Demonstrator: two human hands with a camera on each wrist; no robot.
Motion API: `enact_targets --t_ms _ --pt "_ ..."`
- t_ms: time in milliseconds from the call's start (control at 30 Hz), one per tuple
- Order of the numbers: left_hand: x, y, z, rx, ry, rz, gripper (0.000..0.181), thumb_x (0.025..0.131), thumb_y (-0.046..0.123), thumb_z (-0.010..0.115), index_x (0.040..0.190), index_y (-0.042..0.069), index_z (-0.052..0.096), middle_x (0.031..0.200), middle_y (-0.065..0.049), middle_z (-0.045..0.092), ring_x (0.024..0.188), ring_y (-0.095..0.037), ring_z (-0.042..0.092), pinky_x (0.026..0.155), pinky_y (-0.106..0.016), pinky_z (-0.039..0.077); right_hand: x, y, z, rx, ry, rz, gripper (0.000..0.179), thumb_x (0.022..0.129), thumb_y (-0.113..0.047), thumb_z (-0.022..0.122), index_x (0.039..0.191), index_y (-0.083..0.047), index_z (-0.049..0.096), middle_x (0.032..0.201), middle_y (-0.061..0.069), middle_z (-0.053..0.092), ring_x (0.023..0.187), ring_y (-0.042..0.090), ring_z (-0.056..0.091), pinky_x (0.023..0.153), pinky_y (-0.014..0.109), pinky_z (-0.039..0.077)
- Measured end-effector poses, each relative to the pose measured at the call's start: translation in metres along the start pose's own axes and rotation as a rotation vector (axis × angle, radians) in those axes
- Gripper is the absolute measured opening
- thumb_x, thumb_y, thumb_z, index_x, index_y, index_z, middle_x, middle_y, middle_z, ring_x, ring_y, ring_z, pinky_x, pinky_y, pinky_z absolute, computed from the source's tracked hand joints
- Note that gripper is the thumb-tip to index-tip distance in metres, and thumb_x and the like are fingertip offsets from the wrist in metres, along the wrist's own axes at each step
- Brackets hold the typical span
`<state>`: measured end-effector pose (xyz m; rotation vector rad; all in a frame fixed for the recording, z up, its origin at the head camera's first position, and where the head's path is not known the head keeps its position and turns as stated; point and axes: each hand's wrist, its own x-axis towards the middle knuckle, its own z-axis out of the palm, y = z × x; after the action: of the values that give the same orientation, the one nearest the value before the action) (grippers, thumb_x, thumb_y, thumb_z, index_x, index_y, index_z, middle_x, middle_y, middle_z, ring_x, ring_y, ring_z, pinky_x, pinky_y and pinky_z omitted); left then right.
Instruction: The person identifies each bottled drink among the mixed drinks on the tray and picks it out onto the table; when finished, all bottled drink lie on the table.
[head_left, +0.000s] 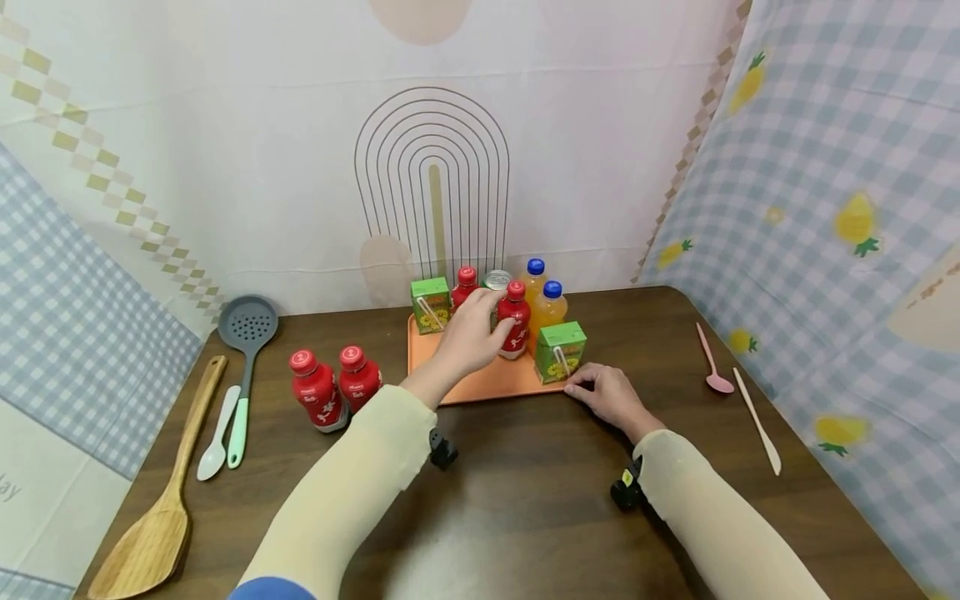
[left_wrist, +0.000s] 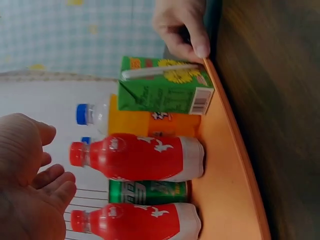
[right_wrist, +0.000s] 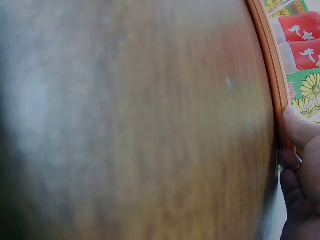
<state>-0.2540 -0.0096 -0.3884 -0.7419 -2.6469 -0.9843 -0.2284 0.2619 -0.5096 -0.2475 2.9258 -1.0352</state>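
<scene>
My left hand (head_left: 471, 333) hovers over the orange tray (head_left: 487, 385), fingers loosely bent and apart from the bottle caps in the left wrist view. Closest to it stands a red bottle (head_left: 516, 321), with a second red bottle (head_left: 465, 286) and a green can (left_wrist: 150, 192) by it. With thumb and fingers my right hand (head_left: 609, 393) pinches the tray's near right corner; the right wrist view shows the thumb on the rim (right_wrist: 278, 82). Just inside that corner sits a green drink carton (head_left: 561, 352). Two blue-capped orange drink bottles (head_left: 552, 310) stand behind it, and another green carton (head_left: 431, 306) at the far left.
Left of the tray, two more red bottles (head_left: 318, 392) stand on the wooden table (head_left: 510, 492). Further left lie a wooden spatula (head_left: 161, 525), a white spoon (head_left: 217, 442) and a grey skimmer (head_left: 250, 325). A pink spoon (head_left: 712, 367) and a pale knife (head_left: 757, 425) lie right.
</scene>
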Motion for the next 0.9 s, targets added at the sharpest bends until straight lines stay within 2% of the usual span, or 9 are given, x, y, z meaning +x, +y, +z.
enact_targets --t_ms 167,300,400,600,700,900 --pt "0.019 -0.006 0.007 0.032 -0.022 -0.021 0.048 0.095 0.025 0.06 0.139 0.01 0.048 0.139 -0.006 0.048 0.126 -0.022 0.047 0.104 -0.039 0.04 -0.001 -0.001 -0.001 -0.001 -0.001 -0.004 0.007 0.086 -0.029 0.073 0.089 -0.023 0.076 0.096 -0.004 0.067 0.092 0.018 0.06 0.09 0.045 0.049" --pt "0.031 -0.01 0.009 0.071 -0.07 -0.024 0.051 0.095 0.027 0.061 0.141 0.011 0.046 0.141 -0.005 0.046 0.128 -0.021 0.046 0.106 -0.038 0.038 -0.001 -0.002 -0.001 -0.001 -0.006 0.004 0.008 0.086 -0.03 0.073 0.089 -0.023 0.075 0.095 -0.004 0.067 0.091 0.018 0.06 0.09 0.045 0.049" --pt "0.037 -0.01 0.011 0.073 -0.109 -0.037 0.055 0.095 0.03 0.061 0.145 0.014 0.042 0.145 -0.005 0.043 0.13 -0.021 0.043 0.107 -0.038 0.037 0.0 -0.001 0.0 -0.004 -0.005 0.01 0.007 0.086 -0.03 0.073 0.089 -0.024 0.075 0.095 -0.005 0.067 0.09 0.017 0.06 0.09 0.044 0.049" --pt "0.043 -0.01 0.022 0.041 -0.143 -0.058 0.056 0.097 0.026 0.058 0.148 0.021 0.038 0.145 -0.005 0.044 0.13 -0.022 0.044 0.107 -0.039 0.037 -0.001 -0.002 0.001 0.005 -0.001 0.0 0.007 0.085 -0.031 0.073 0.089 -0.025 0.075 0.094 -0.006 0.067 0.088 0.016 0.06 0.088 0.044 0.049" --pt "0.044 -0.008 0.026 0.056 -0.141 -0.063 0.051 0.098 0.023 0.057 0.146 0.02 0.042 0.143 -0.004 0.047 0.129 -0.022 0.046 0.107 -0.039 0.037 -0.001 -0.001 0.002 0.001 0.0 -0.005 0.006 0.086 -0.03 0.073 0.088 -0.025 0.075 0.094 -0.006 0.067 0.088 0.016 0.06 0.087 0.044 0.05" --pt "0.046 -0.004 0.03 0.048 -0.076 -0.088 0.039 0.098 0.022 0.057 0.137 0.021 0.054 0.132 -0.001 0.057 0.12 -0.019 0.053 0.102 -0.037 0.043 -0.001 0.0 0.001 -0.014 0.019 -0.011 0.005 0.086 -0.03 0.073 0.087 -0.025 0.075 0.092 -0.007 0.067 0.089 0.015 0.06 0.087 0.043 0.05"
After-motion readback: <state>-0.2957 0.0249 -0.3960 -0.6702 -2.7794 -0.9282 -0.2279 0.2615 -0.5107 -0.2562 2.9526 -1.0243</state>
